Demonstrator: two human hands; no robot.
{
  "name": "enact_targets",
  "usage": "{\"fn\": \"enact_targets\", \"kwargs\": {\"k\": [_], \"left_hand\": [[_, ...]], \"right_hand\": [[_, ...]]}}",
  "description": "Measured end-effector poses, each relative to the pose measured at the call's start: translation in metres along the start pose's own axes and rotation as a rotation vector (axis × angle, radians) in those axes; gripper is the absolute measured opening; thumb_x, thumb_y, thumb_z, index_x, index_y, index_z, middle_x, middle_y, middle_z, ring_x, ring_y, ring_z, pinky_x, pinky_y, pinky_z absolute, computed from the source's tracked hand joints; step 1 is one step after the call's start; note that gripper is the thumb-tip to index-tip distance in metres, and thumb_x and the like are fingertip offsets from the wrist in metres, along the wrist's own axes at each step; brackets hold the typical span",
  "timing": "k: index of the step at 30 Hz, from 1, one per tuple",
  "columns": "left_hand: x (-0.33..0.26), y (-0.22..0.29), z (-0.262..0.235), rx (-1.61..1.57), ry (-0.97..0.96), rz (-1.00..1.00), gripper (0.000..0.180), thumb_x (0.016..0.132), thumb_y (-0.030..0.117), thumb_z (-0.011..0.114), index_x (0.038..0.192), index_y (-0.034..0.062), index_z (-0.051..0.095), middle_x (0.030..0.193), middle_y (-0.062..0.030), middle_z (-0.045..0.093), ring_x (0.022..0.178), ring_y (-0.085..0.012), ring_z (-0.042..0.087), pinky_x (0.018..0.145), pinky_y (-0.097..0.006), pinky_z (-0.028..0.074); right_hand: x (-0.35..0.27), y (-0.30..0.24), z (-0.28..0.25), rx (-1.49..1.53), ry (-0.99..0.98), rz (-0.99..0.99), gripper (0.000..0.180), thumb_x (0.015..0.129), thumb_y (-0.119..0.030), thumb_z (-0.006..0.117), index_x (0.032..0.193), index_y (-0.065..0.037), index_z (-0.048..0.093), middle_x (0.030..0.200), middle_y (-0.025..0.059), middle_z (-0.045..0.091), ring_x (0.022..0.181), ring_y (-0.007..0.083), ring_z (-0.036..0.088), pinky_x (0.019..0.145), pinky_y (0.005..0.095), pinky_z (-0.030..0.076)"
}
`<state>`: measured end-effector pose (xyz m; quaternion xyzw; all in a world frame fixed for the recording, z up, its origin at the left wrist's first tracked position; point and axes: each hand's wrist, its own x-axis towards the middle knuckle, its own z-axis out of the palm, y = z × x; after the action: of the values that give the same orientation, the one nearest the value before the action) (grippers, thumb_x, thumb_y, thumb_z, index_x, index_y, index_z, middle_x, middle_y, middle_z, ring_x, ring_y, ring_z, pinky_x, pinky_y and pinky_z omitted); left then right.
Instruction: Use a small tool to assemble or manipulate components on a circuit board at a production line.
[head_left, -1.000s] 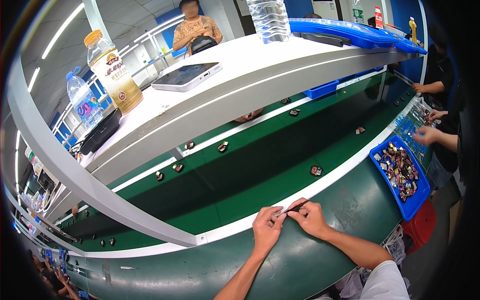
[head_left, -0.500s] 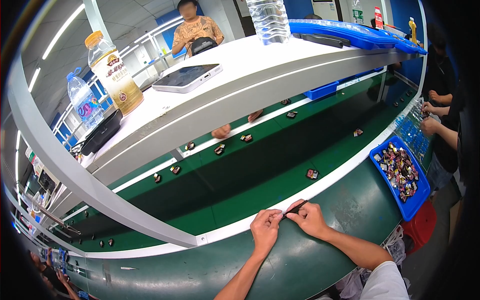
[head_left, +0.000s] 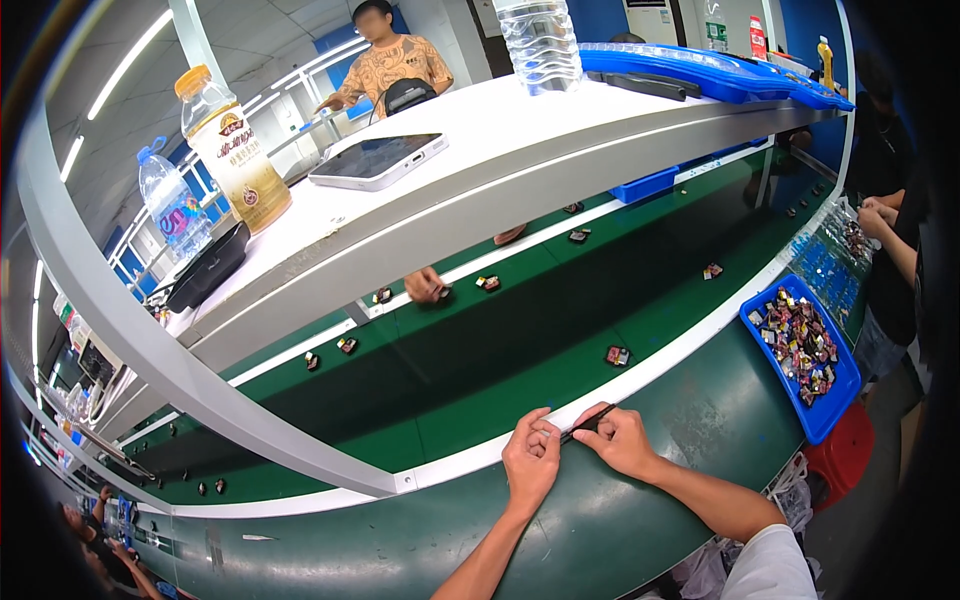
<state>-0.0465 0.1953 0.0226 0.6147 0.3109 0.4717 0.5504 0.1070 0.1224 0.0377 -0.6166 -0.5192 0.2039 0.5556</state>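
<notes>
Above the front edge of the green bench, my two hands are close together. My right hand (head_left: 622, 442) pinches a slim black tool (head_left: 594, 418) that looks like tweezers, its tip slanting down toward my left hand. With fingers curled in, my left hand (head_left: 530, 456) is closed beside that tip; whatever it may hold is hidden by the fingers. Just beyond, on the dark green conveyor belt, lies a small black part with red and pale patches (head_left: 617, 355).
A blue tray (head_left: 848, 398) full of similar small parts sits to the right. Several more parts dot the belt (head_left: 480, 360). Overhead, a white shelf (head_left: 480, 130) carries bottles and a phone (head_left: 380, 160); its grey post (head_left: 200, 385) stands left. Co-workers are across and at right.
Parts on the belt have drifted slightly left. Across the belt, a co-worker's hand has moved onto a part. My left fingers have shifted a little; my right hand keeps the black tool.
</notes>
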Motion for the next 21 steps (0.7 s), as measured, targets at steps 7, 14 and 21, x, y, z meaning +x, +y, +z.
{"fn": "enact_targets", "kwargs": {"k": [7,14,21], "left_hand": [[0.0011,0.0013,0.0010,0.020,0.025,-0.006,0.046,0.085,-0.010,0.064,0.129,-0.0017,0.053,0.085,-0.0029,0.064,0.063,-0.0016,0.056,0.056,-0.016,0.043],[0.0008,-0.0024,0.0000,0.065,0.033,-0.005,0.040,0.082,-0.013,0.062,0.120,-0.0029,0.054,0.084,-0.0022,0.058,0.064,-0.0017,0.054,0.055,-0.017,0.042],[0.0008,-0.0008,0.0015,0.017,0.077,-0.003,0.037,0.080,-0.013,0.062,0.115,-0.0034,0.055,0.080,-0.0013,0.058,0.062,-0.0002,0.051,0.054,-0.016,0.039]], "right_hand": [[0.0000,0.0046,0.0021,0.020,0.001,0.001,0.016,0.083,-0.009,0.081,0.094,-0.002,0.074,0.048,-0.0022,0.041,0.044,0.0044,0.031,0.044,0.0270,0.026],[-0.0008,0.0013,0.0014,0.016,0.005,-0.025,0.016,0.082,-0.009,0.082,0.095,-0.003,0.074,0.048,-0.0026,0.040,0.045,0.0041,0.031,0.044,0.0266,0.025],[-0.0008,-0.0015,0.0013,0.035,-0.010,0.010,0.017,0.083,-0.009,0.082,0.096,-0.003,0.074,0.049,-0.0028,0.041,0.045,0.0039,0.031,0.045,0.0266,0.025]]}}
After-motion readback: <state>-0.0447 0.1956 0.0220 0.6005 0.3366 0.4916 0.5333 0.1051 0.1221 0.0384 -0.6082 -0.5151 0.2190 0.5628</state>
